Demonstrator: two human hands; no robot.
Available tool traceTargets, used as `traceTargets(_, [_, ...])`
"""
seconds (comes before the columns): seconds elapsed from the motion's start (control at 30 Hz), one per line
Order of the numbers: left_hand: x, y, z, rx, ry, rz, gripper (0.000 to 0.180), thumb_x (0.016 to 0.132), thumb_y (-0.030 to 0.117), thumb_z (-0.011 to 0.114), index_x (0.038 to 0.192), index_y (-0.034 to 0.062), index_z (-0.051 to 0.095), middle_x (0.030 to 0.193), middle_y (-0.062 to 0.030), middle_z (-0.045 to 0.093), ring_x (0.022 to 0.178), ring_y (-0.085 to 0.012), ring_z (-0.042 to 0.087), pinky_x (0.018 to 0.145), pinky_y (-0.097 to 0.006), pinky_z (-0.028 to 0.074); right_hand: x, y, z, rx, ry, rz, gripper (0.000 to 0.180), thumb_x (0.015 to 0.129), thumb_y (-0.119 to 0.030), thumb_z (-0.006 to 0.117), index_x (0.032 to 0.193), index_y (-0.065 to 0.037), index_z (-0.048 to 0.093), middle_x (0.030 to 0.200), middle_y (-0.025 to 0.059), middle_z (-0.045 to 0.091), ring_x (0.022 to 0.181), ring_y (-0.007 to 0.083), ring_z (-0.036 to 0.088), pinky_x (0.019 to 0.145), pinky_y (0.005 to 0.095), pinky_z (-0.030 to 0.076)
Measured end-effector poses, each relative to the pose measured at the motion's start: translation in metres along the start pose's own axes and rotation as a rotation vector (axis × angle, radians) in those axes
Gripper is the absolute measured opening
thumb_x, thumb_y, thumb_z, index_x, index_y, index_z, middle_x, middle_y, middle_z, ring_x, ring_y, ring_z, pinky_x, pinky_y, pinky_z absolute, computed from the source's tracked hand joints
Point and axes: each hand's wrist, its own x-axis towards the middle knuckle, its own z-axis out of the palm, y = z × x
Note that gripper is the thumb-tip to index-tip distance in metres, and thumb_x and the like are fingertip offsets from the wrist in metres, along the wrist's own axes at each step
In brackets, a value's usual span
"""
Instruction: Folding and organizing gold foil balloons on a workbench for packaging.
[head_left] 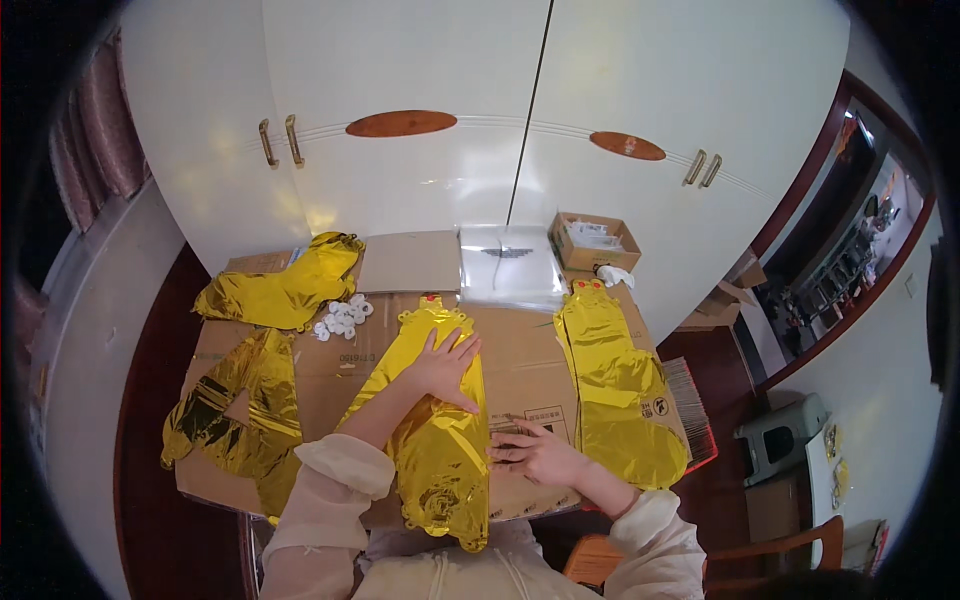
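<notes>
Gold foil covers most of the flattened cardboard (520, 350) that serves as the work surface here. The middle foil balloon (435, 420) lies flat and lengthwise, its red-tipped end far and its other end hanging over the near edge towards the person's lap. The left hand (445, 365) rests on its upper half, palm down with fingers spread, pressing and gripping nothing. The right hand (535, 455) lies just right of it, fingers loosely extended and touching the foil's right edge and the cardboard; it seems to hold nothing, though its underside is hidden.

The overhanging near end is the weak point, in my judgement: if the left hand lifts, the slick foil could slide off into the lap. Pressing hard on wrinkled foil may set a crease or strain a seam.

A second flat gold balloon (615, 395) lies to the right, close enough for a sweeping right arm to drag it. Crumpled gold foil pieces (245, 410) sit at the left, and a cluster of small white round parts (342, 318) on the far left could scatter if nudged.
</notes>
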Motion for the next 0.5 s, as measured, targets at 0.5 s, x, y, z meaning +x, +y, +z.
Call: traceTargets(0.5, [0.0008,0.0096,-0.0099,0.04,-0.007,-0.022,0.127,0.063,0.086,0.056,0.151,0.0019,0.017,0.159,-0.0143,0.017,0.147,-0.0333,0.012,0.114,-0.061,0.009,-0.0065,-0.0087,0.0028,0.106,0.008,0.058,0.049,0.071,-0.01,0.062,0.118,-0.024,0.068,0.134,-0.0069,0.058,0.133,0.0165,0.044,0.115,0.0497,0.025])
